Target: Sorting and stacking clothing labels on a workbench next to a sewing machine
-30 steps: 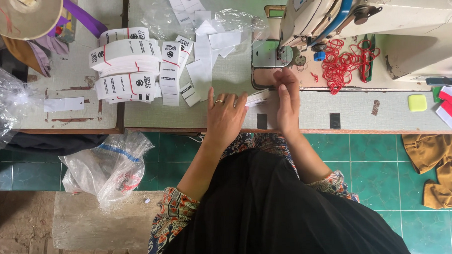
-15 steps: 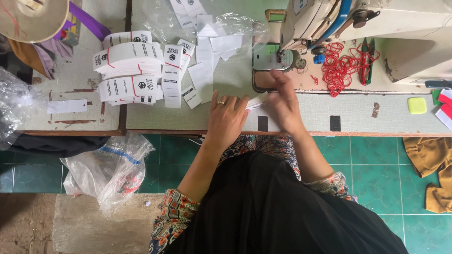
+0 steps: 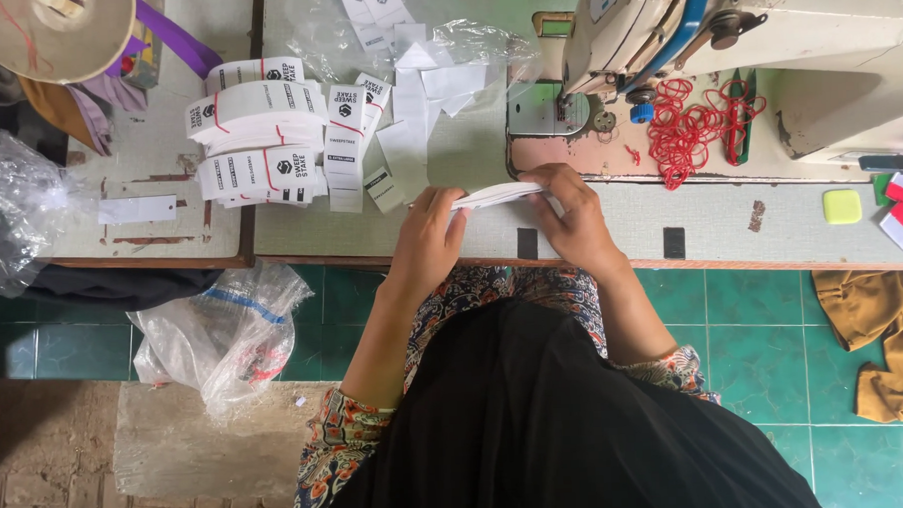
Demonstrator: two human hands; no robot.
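Note:
My left hand (image 3: 429, 233) and my right hand (image 3: 568, 216) together hold a thin stack of white labels (image 3: 497, 194) flat above the front of the sewing table (image 3: 731, 224). Each hand grips one end of the stack. Just beyond it sits the sewing machine (image 3: 664, 26), with its needle plate (image 3: 547, 110) close to my right hand. Bundles of printed white labels (image 3: 259, 131), tied with red bands, lie to the left of my left hand.
Loose white labels (image 3: 416, 105) and clear plastic (image 3: 444, 34) lie behind my hands. Red rubber bands (image 3: 687, 126) are heaped right of the needle. A yellow block (image 3: 842, 206) is at the far right. Plastic bags (image 3: 224, 332) and brown cloth (image 3: 890, 349) lie on the green tiled floor.
My hands have drawn back from the needle plate toward the table's front edge and now hold the label stack between them.

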